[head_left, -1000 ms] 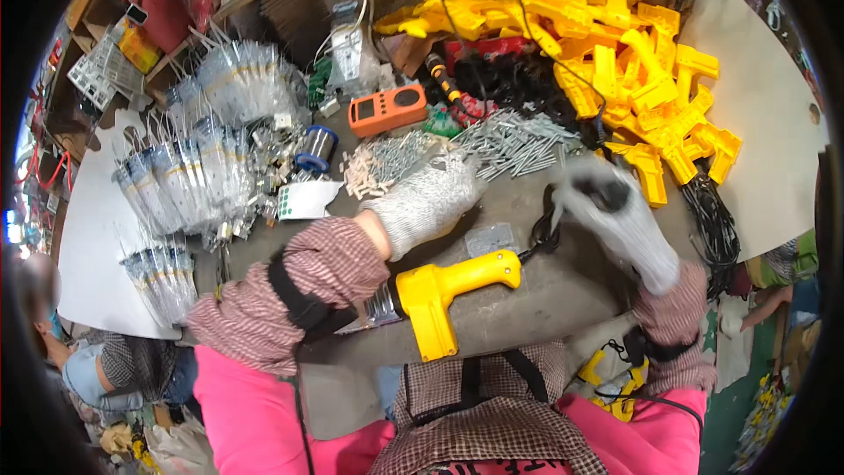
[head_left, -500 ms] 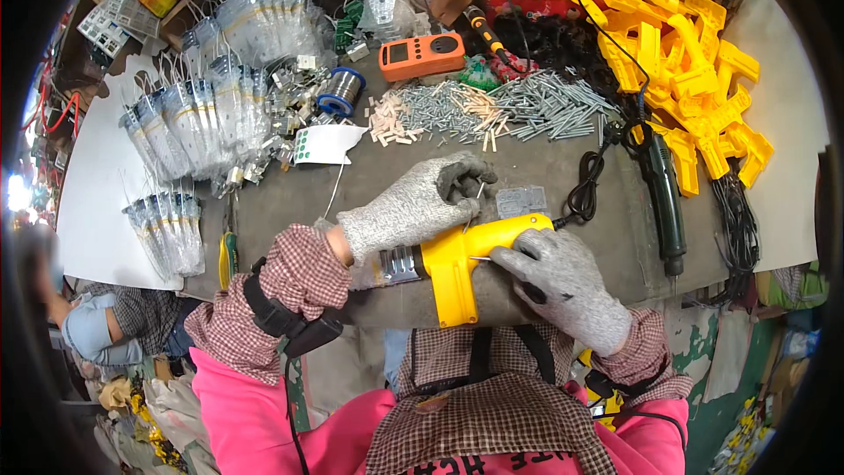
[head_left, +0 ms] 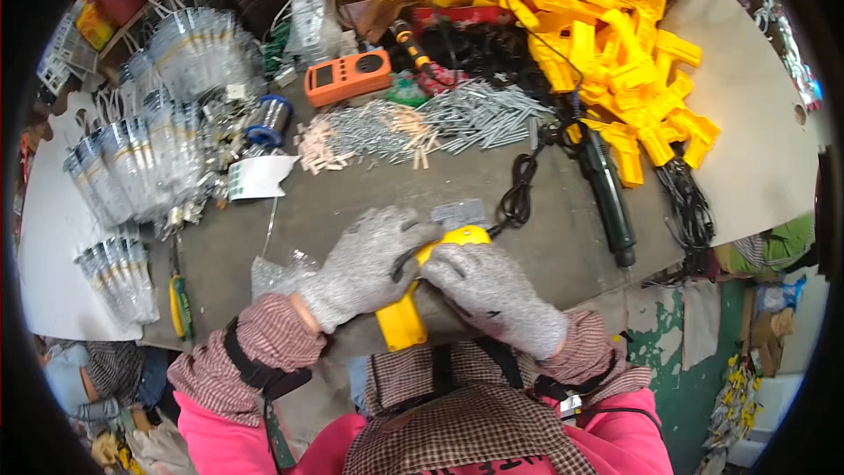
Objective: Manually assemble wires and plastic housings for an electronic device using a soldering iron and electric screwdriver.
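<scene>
At the near edge of the bench I have a yellow pistol-shaped tool housing (head_left: 402, 325) between my hands, its handle pointing toward me. My left hand (head_left: 369, 266) is closed over its left and middle part. From the right, my right hand (head_left: 494, 292) grips it, fingers bent against its upper side. Whether a screw sits between the fingertips is hidden. A black cord (head_left: 517, 189) runs from the housing's far end, coiled. Beside my left wrist lies crumpled clear plastic (head_left: 274, 276). A small transparent plate (head_left: 459, 213) lies just beyond the housing.
Long screws (head_left: 492, 114) and pale small pieces (head_left: 323, 148) are heaped beyond my hands. An orange meter (head_left: 347, 79), a solder spool (head_left: 268, 120) and bagged parts (head_left: 132, 167) stand farther left. At right are a dark electric screwdriver (head_left: 607, 198) and piled yellow housings (head_left: 615, 62).
My left hand has come down from above onto the housing, and the long screw it held is out of sight. My right hand has shifted closer to it. The whole view has shifted.
</scene>
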A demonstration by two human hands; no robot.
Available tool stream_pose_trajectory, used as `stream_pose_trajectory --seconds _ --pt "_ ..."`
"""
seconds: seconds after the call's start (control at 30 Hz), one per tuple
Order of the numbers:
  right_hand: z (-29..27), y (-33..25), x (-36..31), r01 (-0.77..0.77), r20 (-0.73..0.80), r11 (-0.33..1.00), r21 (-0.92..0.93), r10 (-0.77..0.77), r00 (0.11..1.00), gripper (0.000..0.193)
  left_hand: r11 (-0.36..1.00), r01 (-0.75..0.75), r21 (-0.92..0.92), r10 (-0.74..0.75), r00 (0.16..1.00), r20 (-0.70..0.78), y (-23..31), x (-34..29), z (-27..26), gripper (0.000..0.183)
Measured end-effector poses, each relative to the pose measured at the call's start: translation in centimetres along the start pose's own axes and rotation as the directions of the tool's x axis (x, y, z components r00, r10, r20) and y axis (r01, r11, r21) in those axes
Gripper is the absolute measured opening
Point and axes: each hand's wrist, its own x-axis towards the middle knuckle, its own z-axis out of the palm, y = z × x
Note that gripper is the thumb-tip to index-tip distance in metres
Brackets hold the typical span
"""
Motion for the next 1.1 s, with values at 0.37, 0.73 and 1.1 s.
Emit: stream_pose_trajectory --seconds 0.37,0.73,1.1 --pt "-1.6 1.3 1.0 -0.018 -0.124 0.84 0.543 0.102 0.987 0.031 0.995 -0.065 0.072 0.077 0.98 -0.186 -1.6 -1.0 0.4 0.024" --pt "-8.9 13.9 -10.9 -0.702 -0.407 0.584 0.408 0.804 0.433 0.056 0.984 0.156 0.092 -0.161 0.985 0.059 2.4 -0.3 1.2 0.053" --pt "-3.0 5.7 3.3 0.536 -0.455 -0.002 0.844 0.525 0.719 0.08 0.985 0.161 0.062 -0.167 0.978 0.121 2.2 1.4 2.5 0.064"
